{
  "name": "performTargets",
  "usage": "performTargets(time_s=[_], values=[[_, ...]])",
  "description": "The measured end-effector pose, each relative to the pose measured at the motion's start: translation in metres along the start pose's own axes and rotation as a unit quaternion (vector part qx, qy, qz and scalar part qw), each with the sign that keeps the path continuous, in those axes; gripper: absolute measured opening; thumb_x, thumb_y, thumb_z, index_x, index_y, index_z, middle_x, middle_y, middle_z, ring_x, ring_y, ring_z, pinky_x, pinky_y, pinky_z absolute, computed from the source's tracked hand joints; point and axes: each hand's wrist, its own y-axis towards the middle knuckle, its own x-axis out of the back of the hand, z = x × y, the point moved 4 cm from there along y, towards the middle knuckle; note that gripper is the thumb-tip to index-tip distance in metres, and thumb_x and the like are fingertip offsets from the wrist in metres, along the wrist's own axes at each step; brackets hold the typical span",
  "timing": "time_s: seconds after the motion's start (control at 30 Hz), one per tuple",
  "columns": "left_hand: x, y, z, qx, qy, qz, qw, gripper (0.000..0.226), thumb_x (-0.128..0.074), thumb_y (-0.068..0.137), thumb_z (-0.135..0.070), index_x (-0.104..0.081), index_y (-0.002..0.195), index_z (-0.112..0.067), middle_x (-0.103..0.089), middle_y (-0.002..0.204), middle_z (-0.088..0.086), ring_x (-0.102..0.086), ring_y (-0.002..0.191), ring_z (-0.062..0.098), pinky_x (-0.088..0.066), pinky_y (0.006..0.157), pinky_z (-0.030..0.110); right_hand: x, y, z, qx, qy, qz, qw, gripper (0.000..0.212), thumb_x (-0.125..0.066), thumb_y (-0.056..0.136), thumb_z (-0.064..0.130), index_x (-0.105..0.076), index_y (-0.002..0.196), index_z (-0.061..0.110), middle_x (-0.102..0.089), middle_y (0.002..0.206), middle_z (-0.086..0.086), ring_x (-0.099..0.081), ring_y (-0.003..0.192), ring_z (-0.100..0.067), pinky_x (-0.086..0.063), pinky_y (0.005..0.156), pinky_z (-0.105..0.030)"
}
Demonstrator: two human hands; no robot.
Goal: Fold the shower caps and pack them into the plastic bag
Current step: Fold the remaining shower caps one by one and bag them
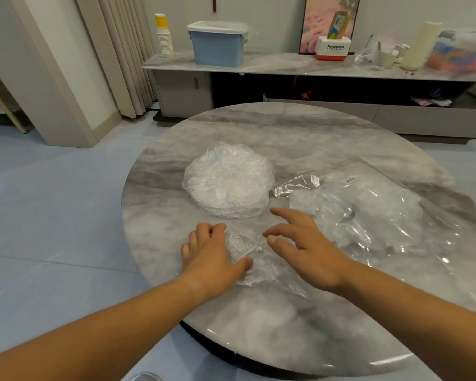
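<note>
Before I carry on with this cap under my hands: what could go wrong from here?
1. Only the left hand rests on the crumpled shower cap; the right hand is spread above it. The thin film may spring open when released.
2. The plastic bag lies slack on the table, so pushing a cap in could bunch it or slide it away.
3. The stack of caps sits just beyond the fingers; a reach could topple it.

The white-and-red box reads "Panasonic".
</note>
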Motion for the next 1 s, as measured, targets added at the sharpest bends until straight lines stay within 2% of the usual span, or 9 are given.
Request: performTargets(time_s=[0.17,0.27,0.33,0.47,0.67,0.8,0.87,0.93,1.0], values=[[0.0,0.004,0.004,0.021,-0.003,0.005,1.0,0.094,-0.064,0.079,-0.071,-0.02,0.151,-0.03,-0.025,0.143,-0.004,-0.025,0.136,0.019,-0.02,0.111,0.033,-0.001,0.011,0.002,0.033,-0.038,0.022,0.999,0.037,-0.045,0.106,0.04,-0.068,0.127,0.021,-0.05,0.144,0.011,-0.037,0.13,0.003,-0.027,0.113,-0.021],[0.002,0.005,0.006,0.023,-0.003,0.008,1.0,0.094,-0.065,0.078,-0.07,-0.021,0.151,-0.03,-0.025,0.144,-0.004,-0.025,0.136,0.019,-0.02,0.11,0.033,-0.003,0.003,0.007,0.088,-0.085,0.024,0.992,0.052,-0.038,0.099,0.05,-0.069,0.127,0.018,-0.056,0.134,0.01,-0.049,0.122,-0.003,-0.034,0.105,-0.014],[0.002,0.006,0.007,0.031,-0.005,0.015,0.999,0.097,-0.066,0.077,-0.07,-0.02,0.152,-0.028,-0.025,0.145,-0.003,-0.025,0.138,0.02,-0.021,0.112,0.034,-0.005,-0.006,0.01,0.12,-0.105,0.035,0.987,0.057,-0.036,0.096,0.053,-0.068,0.129,0.019,-0.055,0.134,0.008,-0.05,0.122,-0.004,-0.031,0.102,-0.009],[0.005,0.006,0.007,0.04,-0.012,0.022,0.999,0.101,-0.068,0.076,-0.069,-0.02,0.154,-0.027,-0.025,0.146,-0.002,-0.025,0.139,0.021,-0.022,0.114,0.036,-0.015,-0.027,0.01,0.162,-0.125,0.059,0.977,0.049,-0.041,0.098,0.048,-0.064,0.131,0.021,-0.047,0.145,0.002,-0.047,0.128,-0.009,-0.037,0.109,-0.025],[0.015,0.001,0.008,0.008,-0.024,0.09,0.996,0.109,-0.074,0.073,-0.067,-0.014,0.156,-0.03,-0.021,0.154,-0.003,-0.022,0.145,0.02,-0.023,0.119,0.037,-0.03,-0.047,-0.002,0.171,-0.145,0.087,0.971,0.054,-0.041,0.099,0.049,-0.052,0.145,0.022,-0.037,0.157,0.003,-0.036,0.14,-0.008,-0.024,0.115,-0.019],[0.018,0.0,0.016,-0.004,-0.035,0.156,0.987,0.141,-0.08,0.049,-0.079,-0.006,0.158,-0.031,-0.022,0.154,-0.004,-0.025,0.145,0.02,-0.03,0.119,0.042,-0.033,-0.053,-0.003,0.185,-0.159,0.089,0.966,0.049,-0.046,0.098,0.047,-0.054,0.14,0.023,-0.047,0.148,0.006,-0.042,0.133,-0.012,-0.034,0.113,-0.031],[0.018,0.0,0.015,0.001,-0.058,0.163,0.985,0.148,-0.068,0.034,-0.093,-0.013,0.157,-0.032,-0.029,0.151,-0.004,-0.032,0.141,0.018,-0.034,0.117,0.042,-0.036,-0.057,-0.002,0.192,-0.171,0.097,0.962,0.048,-0.047,0.098,0.048,-0.055,0.139,0.023,-0.049,0.145,0.008,-0.044,0.129,-0.012,-0.036,0.111,-0.033],[0.018,0.0,0.01,0.013,-0.071,0.143,0.987,0.132,-0.059,0.042,-0.097,-0.028,0.152,-0.03,-0.038,0.144,-0.004,-0.04,0.135,0.017,-0.038,0.114,0.04,-0.039,-0.06,-0.002,0.193,-0.182,0.098,0.959,0.048,-0.045,0.098,0.049,-0.055,0.139,0.025,-0.048,0.147,0.009,-0.042,0.13,-0.012,-0.035,0.112,-0.034],[0.018,0.0,0.006,0.019,-0.05,0.119,0.991,0.098,-0.061,0.065,-0.087,-0.043,0.141,-0.028,-0.046,0.133,-0.003,-0.049,0.124,0.017,-0.043,0.106,0.034,-0.041,-0.061,-0.002,0.192,-0.189,0.098,0.958,0.048,-0.043,0.099,0.05,-0.054,0.14,0.026,-0.046,0.149,0.01,-0.04,0.132,-0.012,-0.035,0.112,-0.034]])
